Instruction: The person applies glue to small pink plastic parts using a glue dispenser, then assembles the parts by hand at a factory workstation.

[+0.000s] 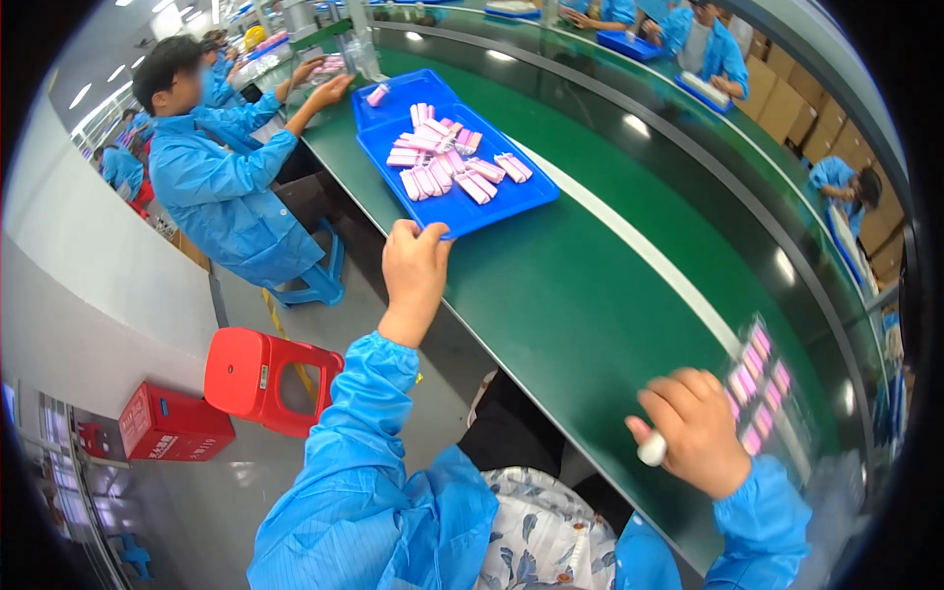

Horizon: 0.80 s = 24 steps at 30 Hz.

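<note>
My left hand (414,270) pinches the near edge of a blue tray (511,202), thumb and fingers closed on its rim. In that tray lies a loose heap of small pink-and-white pieces (433,180), several wrapped in clear film. A second blue tray (413,90) adjoins its far end, with a single pink-and-white packet (378,94) in it. My right hand (693,433) hovers over the bench at the right, its fingers loosely curled and apart. White material covers one fingertip; it looks like a finger cot. Beyond that hand is a clear sheet with rows of pink pieces (757,379).
A green bench (551,305) with a white line runs diagonally past me. A co-worker in a blue smock (211,187) sits at the far left, hands over the bench. A red stool (261,379) and a red box (172,423) stand on the floor. More people work across the line.
</note>
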Each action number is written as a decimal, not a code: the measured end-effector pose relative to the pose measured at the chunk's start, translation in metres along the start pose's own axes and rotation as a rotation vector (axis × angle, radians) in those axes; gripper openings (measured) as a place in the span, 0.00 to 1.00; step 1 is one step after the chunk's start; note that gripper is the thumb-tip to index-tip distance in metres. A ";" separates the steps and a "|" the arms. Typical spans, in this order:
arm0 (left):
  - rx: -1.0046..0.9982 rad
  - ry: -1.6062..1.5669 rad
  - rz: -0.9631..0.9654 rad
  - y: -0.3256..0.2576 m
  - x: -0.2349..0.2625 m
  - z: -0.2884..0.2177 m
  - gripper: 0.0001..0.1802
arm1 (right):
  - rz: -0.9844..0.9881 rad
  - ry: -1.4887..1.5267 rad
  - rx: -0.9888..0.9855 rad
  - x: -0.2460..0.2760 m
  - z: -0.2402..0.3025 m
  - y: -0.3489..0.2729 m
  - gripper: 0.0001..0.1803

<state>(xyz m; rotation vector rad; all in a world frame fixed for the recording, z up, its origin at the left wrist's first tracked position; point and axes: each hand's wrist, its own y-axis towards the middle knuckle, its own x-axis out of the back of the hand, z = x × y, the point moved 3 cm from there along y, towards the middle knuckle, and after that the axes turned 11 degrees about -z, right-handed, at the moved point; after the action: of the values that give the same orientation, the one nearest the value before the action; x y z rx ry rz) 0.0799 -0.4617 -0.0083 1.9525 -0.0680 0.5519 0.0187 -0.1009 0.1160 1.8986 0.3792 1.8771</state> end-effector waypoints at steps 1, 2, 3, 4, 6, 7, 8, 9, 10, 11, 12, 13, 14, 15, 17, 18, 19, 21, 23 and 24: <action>-0.015 -0.010 0.034 -0.011 0.005 -0.020 0.11 | -0.031 -0.035 -0.049 0.016 0.010 -0.027 0.16; -0.031 -0.017 0.069 -0.022 0.009 -0.039 0.11 | -0.041 -0.014 -0.136 0.029 0.018 -0.053 0.16; -0.042 -0.030 0.091 -0.034 0.013 -0.058 0.11 | -0.107 -0.013 -0.199 0.038 0.028 -0.079 0.16; -0.081 -0.077 0.138 -0.043 0.011 -0.076 0.12 | -0.172 -0.026 -0.266 0.047 0.038 -0.100 0.15; -0.126 -0.136 0.201 -0.061 0.011 -0.109 0.13 | -0.183 0.022 -0.414 0.055 0.053 -0.138 0.16; -0.209 -0.194 0.238 -0.071 0.012 -0.127 0.12 | -0.276 0.132 -0.529 0.058 0.056 -0.156 0.17; -0.293 -0.251 0.272 -0.080 0.014 -0.144 0.12 | -0.374 0.241 -0.641 0.058 0.058 -0.173 0.18; -0.347 -0.309 0.286 -0.087 0.017 -0.163 0.10 | -0.462 0.337 -0.719 0.056 0.063 -0.190 0.20; -0.359 -0.330 0.302 -0.092 0.017 -0.178 0.10 | -0.468 0.324 -0.746 0.049 0.067 -0.202 0.20; -0.408 -0.354 0.372 -0.097 0.015 -0.194 0.08 | -0.661 0.529 -0.893 0.042 0.071 -0.213 0.20; -0.453 -0.374 0.446 -0.105 0.015 -0.207 0.07 | -0.854 0.738 -1.034 0.035 0.075 -0.227 0.19; -0.462 -0.395 0.467 -0.107 0.016 -0.221 0.07 | -0.898 0.806 -1.030 0.032 0.075 -0.233 0.17; -0.490 -0.390 0.547 -0.104 0.014 -0.234 0.06 | -0.947 0.916 -1.057 0.029 0.075 -0.240 0.13; -0.517 -0.381 0.631 -0.102 0.012 -0.246 0.06 | -0.990 0.918 -1.088 0.028 0.075 -0.245 0.11; -0.588 -0.445 0.496 -0.082 0.002 -0.268 0.06 | -1.044 0.881 -1.119 0.028 0.069 -0.253 0.08; -0.643 -0.387 0.445 -0.070 -0.009 -0.278 0.07 | -1.035 0.848 -1.093 0.030 0.066 -0.259 0.08; -0.703 -0.350 0.390 -0.065 -0.027 -0.283 0.07 | -1.045 0.768 -1.094 0.033 0.065 -0.263 0.08; -0.821 -0.124 0.487 -0.069 -0.062 -0.289 0.05 | -1.050 0.635 -1.076 0.038 0.060 -0.270 0.09; -0.877 0.011 0.526 -0.071 -0.083 -0.288 0.06 | -1.107 0.523 -1.066 0.044 0.054 -0.279 0.10; -0.894 0.026 0.505 -0.073 -0.091 -0.286 0.07 | -1.131 0.476 -1.066 0.047 0.052 -0.286 0.10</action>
<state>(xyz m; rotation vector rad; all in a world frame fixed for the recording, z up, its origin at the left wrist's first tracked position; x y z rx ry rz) -0.0792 -0.1974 -0.0111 1.0393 -0.6861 0.7126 0.1036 0.1632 0.0177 0.3295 0.3545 1.2188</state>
